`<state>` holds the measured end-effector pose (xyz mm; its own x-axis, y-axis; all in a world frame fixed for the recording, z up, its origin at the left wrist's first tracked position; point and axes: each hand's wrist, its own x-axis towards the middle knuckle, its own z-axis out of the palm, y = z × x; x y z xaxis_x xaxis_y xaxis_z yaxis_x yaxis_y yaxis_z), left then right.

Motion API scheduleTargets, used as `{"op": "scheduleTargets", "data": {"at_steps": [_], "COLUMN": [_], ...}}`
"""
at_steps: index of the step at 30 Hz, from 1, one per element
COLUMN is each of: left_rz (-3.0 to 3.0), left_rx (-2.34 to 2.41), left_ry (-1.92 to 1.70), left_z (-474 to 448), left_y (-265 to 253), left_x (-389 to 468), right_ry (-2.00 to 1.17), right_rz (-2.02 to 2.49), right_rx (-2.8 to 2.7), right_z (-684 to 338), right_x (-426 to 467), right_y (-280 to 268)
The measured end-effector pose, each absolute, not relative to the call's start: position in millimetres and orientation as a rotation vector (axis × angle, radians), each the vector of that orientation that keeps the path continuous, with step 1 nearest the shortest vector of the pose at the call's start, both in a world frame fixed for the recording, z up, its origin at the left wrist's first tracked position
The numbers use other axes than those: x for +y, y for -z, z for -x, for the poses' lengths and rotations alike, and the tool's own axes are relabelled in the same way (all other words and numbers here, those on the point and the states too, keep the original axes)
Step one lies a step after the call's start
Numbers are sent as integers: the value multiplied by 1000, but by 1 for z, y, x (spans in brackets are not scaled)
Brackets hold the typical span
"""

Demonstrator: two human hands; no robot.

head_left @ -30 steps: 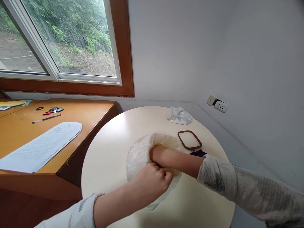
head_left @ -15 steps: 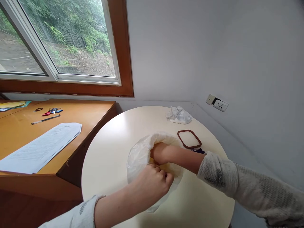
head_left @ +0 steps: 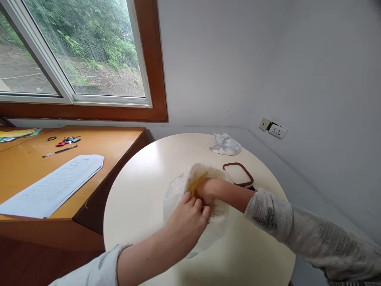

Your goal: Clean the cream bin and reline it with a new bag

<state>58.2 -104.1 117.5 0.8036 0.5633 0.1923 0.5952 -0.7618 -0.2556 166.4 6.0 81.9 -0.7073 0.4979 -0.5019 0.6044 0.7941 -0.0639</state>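
Observation:
A thin white plastic bag (head_left: 175,195) stands on the round table (head_left: 133,186) with its mouth spread, and something yellow shows inside. My right hand (head_left: 208,188) reaches into the bag's mouth from the right; its fingers are hidden inside. At the bag's near rim, my left hand (head_left: 190,218) has its fingers curled and closed on the plastic. Beyond my right forearm lies a brown rounded-square ring (head_left: 251,177), with a small dark piece (head_left: 251,188) partly hidden beside it.
A knotted clear plastic bag (head_left: 225,143) sits at the table's far edge. On the wooden desk (head_left: 119,139) to the left are printed papers (head_left: 56,184), a pen (head_left: 59,151) and keys (head_left: 68,141). A wall with a socket (head_left: 278,131) borders the right side.
My left hand has moved slightly up at the rim. The bag's mouth is wider at the back, with more yellow showing. My right hand has shifted a little right inside it.

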Motion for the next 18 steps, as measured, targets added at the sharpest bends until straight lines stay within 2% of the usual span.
{"op": "scheduleTargets", "data": {"at_steps": [5, 11, 18], "left_rz": [2746, 2754, 2817], "left_rx": [-935, -962, -1018], "left_ry": [-25, -41, -51], "left_z": [-58, -57, -52], "left_y": [-115, -116, -117], "left_x": [-102, -102, -101], "right_ry": [235, 247, 360], "right_rz": [-923, -919, -859], "right_rx": [2440, 2499, 2302], "right_z": [-162, -156, -162], "right_x": [3, -2, 0], "right_y": [-95, -102, -100]}}
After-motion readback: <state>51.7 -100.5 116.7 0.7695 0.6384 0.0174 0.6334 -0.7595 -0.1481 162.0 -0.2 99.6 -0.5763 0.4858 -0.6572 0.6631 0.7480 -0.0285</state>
